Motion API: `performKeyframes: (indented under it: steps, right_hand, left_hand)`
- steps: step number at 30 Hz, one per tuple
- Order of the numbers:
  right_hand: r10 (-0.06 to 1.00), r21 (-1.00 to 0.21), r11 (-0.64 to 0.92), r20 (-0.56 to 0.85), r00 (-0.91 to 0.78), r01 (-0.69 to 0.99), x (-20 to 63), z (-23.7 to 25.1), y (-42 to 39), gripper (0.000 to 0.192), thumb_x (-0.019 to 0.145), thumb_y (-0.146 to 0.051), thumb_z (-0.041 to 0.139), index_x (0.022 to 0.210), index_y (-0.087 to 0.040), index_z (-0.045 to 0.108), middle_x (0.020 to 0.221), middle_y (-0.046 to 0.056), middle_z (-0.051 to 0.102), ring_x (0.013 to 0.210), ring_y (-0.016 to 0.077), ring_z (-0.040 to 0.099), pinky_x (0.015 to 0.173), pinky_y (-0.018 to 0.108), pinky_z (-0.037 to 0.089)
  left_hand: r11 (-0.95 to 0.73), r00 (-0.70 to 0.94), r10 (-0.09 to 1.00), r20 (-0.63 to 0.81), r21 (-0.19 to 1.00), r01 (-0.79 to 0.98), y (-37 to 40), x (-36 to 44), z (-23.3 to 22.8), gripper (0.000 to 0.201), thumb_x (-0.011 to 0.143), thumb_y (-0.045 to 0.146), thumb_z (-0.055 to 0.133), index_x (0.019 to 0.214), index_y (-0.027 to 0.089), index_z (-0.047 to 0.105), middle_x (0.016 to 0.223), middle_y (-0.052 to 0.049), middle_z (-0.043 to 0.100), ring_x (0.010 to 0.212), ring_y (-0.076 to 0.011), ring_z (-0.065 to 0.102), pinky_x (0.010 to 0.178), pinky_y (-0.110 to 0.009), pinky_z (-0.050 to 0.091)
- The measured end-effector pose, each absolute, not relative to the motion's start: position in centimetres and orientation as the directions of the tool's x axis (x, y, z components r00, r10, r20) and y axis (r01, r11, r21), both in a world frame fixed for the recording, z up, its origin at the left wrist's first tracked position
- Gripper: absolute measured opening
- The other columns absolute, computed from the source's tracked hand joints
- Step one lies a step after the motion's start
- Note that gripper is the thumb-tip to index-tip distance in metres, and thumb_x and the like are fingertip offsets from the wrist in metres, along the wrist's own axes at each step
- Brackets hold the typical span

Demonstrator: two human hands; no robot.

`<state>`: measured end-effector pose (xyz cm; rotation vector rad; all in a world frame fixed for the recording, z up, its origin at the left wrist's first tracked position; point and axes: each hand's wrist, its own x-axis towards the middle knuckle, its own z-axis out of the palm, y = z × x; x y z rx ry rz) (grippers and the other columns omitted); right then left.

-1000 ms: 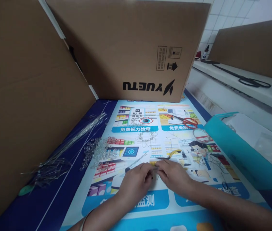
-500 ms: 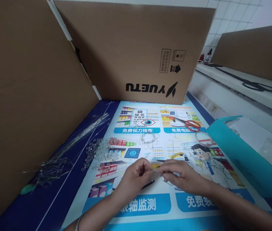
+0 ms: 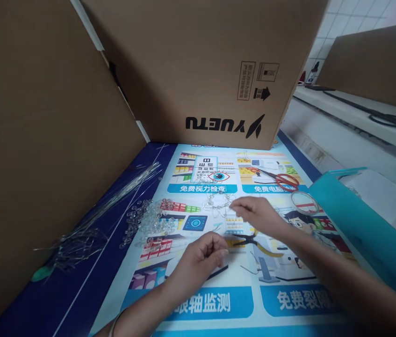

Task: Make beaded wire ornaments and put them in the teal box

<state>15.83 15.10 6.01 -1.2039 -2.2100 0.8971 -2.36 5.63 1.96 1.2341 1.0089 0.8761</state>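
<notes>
Both hands work the wire pieces: left hand pinches something small, contents unclear. Right hand reaches, fingers loosely released, toward the wire cluster just beyond its fingertips; a precise pinch seems needed next

We see our left hand curled loosely over the poster, fingertips pinched together; our right hand reaches to a wire-and-bead piece; pliers lie between them; clear beads and wires sit left; scissors lie near the box.

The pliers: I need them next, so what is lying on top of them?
The right hand and forearm cross over the pliers, hiding most of the yellow handles. The dark jaws show beside the left hand.
</notes>
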Motion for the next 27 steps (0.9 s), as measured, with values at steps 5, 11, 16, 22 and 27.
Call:
performKeyframes:
  steps: [5,11,16,22,27]
  right_hand:
    - [0.897,-0.645,0.416,0.176,-0.405,0.641,16.2,4.4,19.3,0.022,0.083,-0.027,0.041,0.085,-0.02,0.061,0.075,0.0,0.062,0.066,0.0123,0.054,0.062,0.024,0.039]
    - [0.918,-0.685,0.386,0.221,-0.328,0.618,16.3,1.1,19.5,0.025,0.084,-0.03,0.039,0.091,-0.02,0.061,0.076,0.0,0.063,0.064,0.0121,0.055,0.061,0.023,0.039]
    - [0.908,-0.676,0.411,0.249,-0.336,0.612,16.5,0.6,19.4,0.025,0.083,-0.027,0.04,0.089,-0.021,0.063,0.075,0.0,0.064,0.066,0.0128,0.055,0.061,0.023,0.04]
    - [0.9,-0.648,0.436,0.306,-0.311,0.625,16.6,-0.3,19.6,0.022,0.08,-0.025,0.045,0.088,-0.023,0.065,0.08,-0.001,0.065,0.072,0.014,0.057,0.066,0.025,0.042]
    - [0.884,-0.623,0.455,0.4,-0.241,0.637,16.8,-0.9,19.5,0.026,0.081,-0.027,0.046,0.101,-0.024,0.062,0.089,0.002,0.064,0.076,0.0158,0.058,0.071,0.028,0.044]
  left_hand:
    - [0.03,0.299,0.948,-0.104,0.97,0.242,5.8,-2.7,2.0,0.007,0.081,0.021,0.049,0.078,0.017,0.053,0.067,0.001,0.051,0.062,-0.0113,0.048,0.059,-0.022,0.038]
    - [-0.075,0.297,0.953,-0.049,0.918,0.39,6.1,-2.9,1.9,0.01,0.082,0.02,0.047,0.077,0.019,0.055,0.067,0.001,0.054,0.06,-0.0113,0.047,0.057,-0.021,0.036]
    - [-0.099,0.296,0.954,-0.038,0.896,0.433,6.1,-2.9,1.6,0.01,0.082,0.022,0.047,0.077,0.019,0.055,0.067,0.001,0.055,0.061,-0.0117,0.047,0.057,-0.021,0.036]
    - [-0.122,0.316,0.948,-0.033,0.879,0.46,6.1,-2.8,1.5,0.01,0.083,0.022,0.047,0.078,0.019,0.055,0.07,0.001,0.056,0.062,-0.0115,0.048,0.058,-0.02,0.036]
    - [-0.128,0.314,0.949,-0.028,0.877,0.464,6.1,-2.8,1.5,0.011,0.083,0.022,0.046,0.078,0.019,0.055,0.069,0.001,0.055,0.061,-0.011,0.047,0.057,-0.019,0.036]
